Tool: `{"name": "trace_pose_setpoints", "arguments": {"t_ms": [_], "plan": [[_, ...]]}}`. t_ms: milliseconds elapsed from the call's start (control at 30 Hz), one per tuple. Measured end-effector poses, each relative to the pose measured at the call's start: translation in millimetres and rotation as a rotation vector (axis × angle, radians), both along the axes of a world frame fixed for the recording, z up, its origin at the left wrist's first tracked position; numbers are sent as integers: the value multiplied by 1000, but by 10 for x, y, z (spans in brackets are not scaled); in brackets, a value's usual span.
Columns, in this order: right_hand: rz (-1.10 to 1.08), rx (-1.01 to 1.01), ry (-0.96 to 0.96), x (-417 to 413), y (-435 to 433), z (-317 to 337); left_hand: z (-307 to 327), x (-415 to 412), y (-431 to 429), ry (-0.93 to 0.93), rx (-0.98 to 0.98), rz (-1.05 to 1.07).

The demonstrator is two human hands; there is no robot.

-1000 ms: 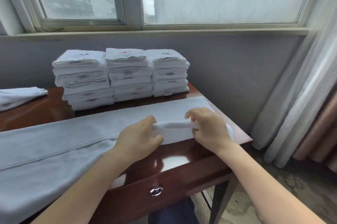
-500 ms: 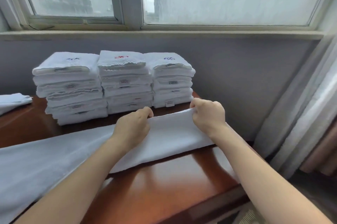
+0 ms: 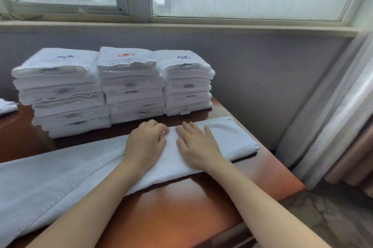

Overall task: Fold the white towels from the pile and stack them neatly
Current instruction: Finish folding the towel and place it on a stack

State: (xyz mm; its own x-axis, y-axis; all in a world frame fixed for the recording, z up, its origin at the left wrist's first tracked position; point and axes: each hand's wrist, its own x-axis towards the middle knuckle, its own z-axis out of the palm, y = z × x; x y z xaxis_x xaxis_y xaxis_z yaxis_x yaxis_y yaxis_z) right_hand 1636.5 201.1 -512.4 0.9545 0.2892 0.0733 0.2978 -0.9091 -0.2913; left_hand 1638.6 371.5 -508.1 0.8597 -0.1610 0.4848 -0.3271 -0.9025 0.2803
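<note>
A long white towel (image 3: 60,175) lies across the brown wooden table (image 3: 181,207), folded lengthwise at its right end. My left hand (image 3: 146,142) rests on the folded part with its fingers bent down onto the cloth. My right hand (image 3: 196,144) lies flat beside it, fingers straight, pressing the towel. Behind the hands stand three stacks of folded white towels: the left stack (image 3: 60,94), the middle stack (image 3: 131,86) and the right stack (image 3: 186,84).
Another white towel (image 3: 7,105) shows at the far left edge of the table. A grey wall and window sill (image 3: 181,25) run behind the stacks. Curtains (image 3: 333,116) hang at the right, past the table's right edge.
Both hands carried the towel's near edge away from me over to the far edge, let it go, and now lie on top of the folded towel.
</note>
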Motion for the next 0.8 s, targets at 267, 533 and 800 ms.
{"name": "trace_pose_setpoints", "arguments": {"t_ms": [267, 533, 800], "plan": [[11, 6, 15, 8, -135, 8, -3, -40, -112, 35, 29, 33], [30, 29, 20, -26, -554, 67, -27, -96, -503, 71, 49, 84], [-26, 231, -115, -166, -683, 111, 115, -397, -418, 140, 161, 54]]}}
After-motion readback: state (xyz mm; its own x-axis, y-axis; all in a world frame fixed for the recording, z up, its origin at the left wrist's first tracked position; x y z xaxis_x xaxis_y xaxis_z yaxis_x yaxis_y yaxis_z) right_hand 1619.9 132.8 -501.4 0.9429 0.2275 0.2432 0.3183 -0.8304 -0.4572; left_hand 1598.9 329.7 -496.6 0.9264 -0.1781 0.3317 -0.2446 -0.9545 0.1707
